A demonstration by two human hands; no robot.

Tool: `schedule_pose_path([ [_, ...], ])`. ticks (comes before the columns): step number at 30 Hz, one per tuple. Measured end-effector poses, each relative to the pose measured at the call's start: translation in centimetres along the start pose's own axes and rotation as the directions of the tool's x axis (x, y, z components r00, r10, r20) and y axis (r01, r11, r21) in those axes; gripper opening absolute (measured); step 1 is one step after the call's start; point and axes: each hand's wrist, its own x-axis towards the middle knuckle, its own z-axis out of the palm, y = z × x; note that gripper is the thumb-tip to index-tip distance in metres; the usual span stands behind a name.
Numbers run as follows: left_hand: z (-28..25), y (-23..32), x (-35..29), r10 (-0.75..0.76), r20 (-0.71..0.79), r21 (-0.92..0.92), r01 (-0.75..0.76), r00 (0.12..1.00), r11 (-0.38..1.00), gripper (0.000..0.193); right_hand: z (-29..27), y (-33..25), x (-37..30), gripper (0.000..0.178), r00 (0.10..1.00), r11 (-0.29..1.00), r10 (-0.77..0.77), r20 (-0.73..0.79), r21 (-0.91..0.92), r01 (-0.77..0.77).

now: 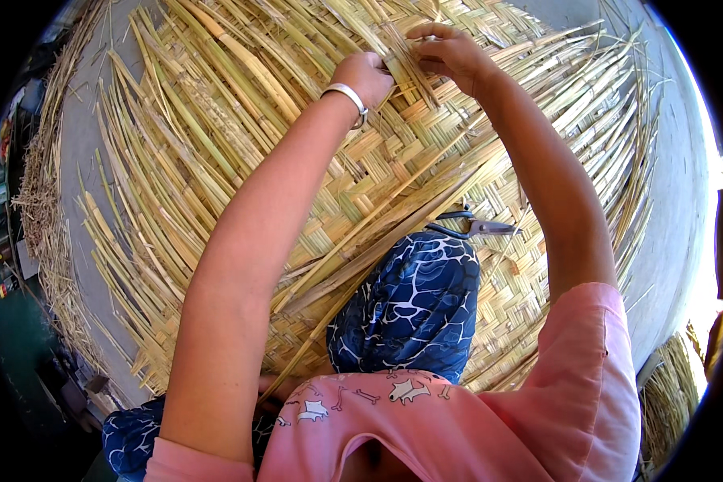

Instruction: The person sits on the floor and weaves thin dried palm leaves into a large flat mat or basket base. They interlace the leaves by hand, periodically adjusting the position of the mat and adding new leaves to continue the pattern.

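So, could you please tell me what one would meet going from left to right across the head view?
Loose straw along the left edge, left hand, right hand, straw bundle at lower right.

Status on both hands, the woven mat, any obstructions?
Left hand at the strips, grip hidden. Right hand open beside them. Woven mat, loose ends fanned out. Scissors lying on it near the knee.

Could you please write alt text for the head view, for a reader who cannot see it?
A person's left hand and right hand reach among pale plant strips on a large woven mat, with more strips fanning out left and right. Scissors lie on the mat beside the person's knee, in blue patterned cloth.
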Motion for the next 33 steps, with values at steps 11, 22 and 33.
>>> schedule_pose_path([
  [11,6.7,-1.0,-7.0,0.469,-0.429,0.512,-0.22,0.772,0.83,0.035,0.8,3.0,-2.4,0.02,0.887,0.713,-0.362,-0.287,-0.699,0.065],
  [22,7.7,-1.5,-8.5,0.574,-0.329,0.64,-0.269,0.75,0.719,0.032,0.9,3.7,-4.2,0.012,0.781,0.565,-0.58,-0.234,-0.806,0.178],
  [33,8.2,-2.0,-9.1,0.615,-0.336,0.65,-0.297,0.713,0.699,0.03,1.1,2.9,-4.7,0.018,0.831,0.689,-0.463,-0.307,-0.715,0.12],
])
